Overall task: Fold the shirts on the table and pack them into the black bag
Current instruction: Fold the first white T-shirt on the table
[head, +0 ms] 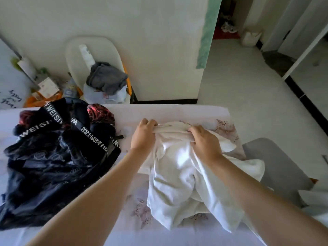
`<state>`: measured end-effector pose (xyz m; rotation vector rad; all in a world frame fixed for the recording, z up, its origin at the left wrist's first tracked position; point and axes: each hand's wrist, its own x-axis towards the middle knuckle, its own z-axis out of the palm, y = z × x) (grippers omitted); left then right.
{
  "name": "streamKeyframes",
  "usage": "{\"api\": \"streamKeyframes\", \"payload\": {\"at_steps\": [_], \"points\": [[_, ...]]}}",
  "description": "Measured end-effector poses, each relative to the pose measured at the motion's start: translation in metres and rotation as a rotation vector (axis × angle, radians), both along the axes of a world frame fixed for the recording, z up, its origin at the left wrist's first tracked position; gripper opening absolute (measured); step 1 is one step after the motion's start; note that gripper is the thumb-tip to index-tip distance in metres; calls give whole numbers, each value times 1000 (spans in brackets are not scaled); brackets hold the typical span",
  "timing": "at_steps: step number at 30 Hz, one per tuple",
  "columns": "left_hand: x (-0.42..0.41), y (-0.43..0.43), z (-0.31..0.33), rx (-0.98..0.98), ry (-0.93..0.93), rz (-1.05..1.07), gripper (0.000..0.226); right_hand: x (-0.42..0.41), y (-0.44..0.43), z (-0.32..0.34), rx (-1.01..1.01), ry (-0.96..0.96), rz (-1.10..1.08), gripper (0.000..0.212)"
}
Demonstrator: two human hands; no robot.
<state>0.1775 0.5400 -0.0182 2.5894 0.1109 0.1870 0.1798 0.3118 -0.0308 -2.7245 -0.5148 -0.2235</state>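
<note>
A crumpled white shirt (179,176) lies on the right half of the table (124,114), which has a pale floral cloth. My left hand (142,134) grips the shirt's far edge on its left side. My right hand (204,141) grips the same far edge further right, fingers curled into the fabric. The black bag (53,162), with white lettered straps, sits slumped on the table's left half. A dark red patterned garment (100,113) shows at the bag's top.
Behind the table stands a white chair (85,50) holding a grey garment (106,77) and plastic bags. Clutter of boxes and bottles (48,86) lies at the back left. A grey seat (280,166) is at the table's right. Open floor runs toward a doorway (229,23).
</note>
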Motion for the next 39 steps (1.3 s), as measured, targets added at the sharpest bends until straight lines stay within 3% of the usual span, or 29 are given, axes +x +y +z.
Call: {"api": "streamKeyframes", "payload": {"at_steps": [3, 5, 9, 12, 14, 17, 19, 25, 29, 31, 33, 36, 37, 39], "points": [[-5, 21, 2, -66, 258, -27, 59, 3, 19, -2, -86, 280, -22, 65], [-17, 36, -5, 24, 434, -93, 73, -10, 30, -10, -152, 395, 60, 67], [-44, 77, -21, 366, 577, -178, 63, -44, 72, -31, -245, 459, 217, 66], [-58, 112, -32, 510, 590, -177, 50, -62, 116, -57, -323, 678, 187, 99], [-65, 136, -40, 635, 607, -213, 56, -73, 138, -73, -379, 728, 166, 112], [-73, 171, -52, 776, 647, -245, 75, -78, 169, -84, -263, 720, 87, 71], [-75, 189, -58, 820, 631, -270, 72, -73, 189, -81, -190, 700, 126, 64], [-74, 236, -59, 715, 730, -120, 70, -63, 248, -68, 108, 546, 219, 70], [-73, 243, -49, 716, 778, -101, 71, -76, 280, -38, 279, 868, 176, 70], [-72, 225, -38, 655, 716, -72, 64, -81, 270, -29, 279, 943, 164, 66], [-75, 200, -30, 546, 511, -99, 53, -90, 245, -23, 308, 858, 85, 58], [-89, 151, -20, 216, 211, -307, 30, -107, 181, -34, 75, 553, -35, 48], [-95, 135, -17, 94, 262, -383, 22, -114, 157, -40, -13, 487, -30, 45], [-109, 107, -20, -65, 511, -534, 17, -127, 116, -46, -181, 542, -14, 54]]}}
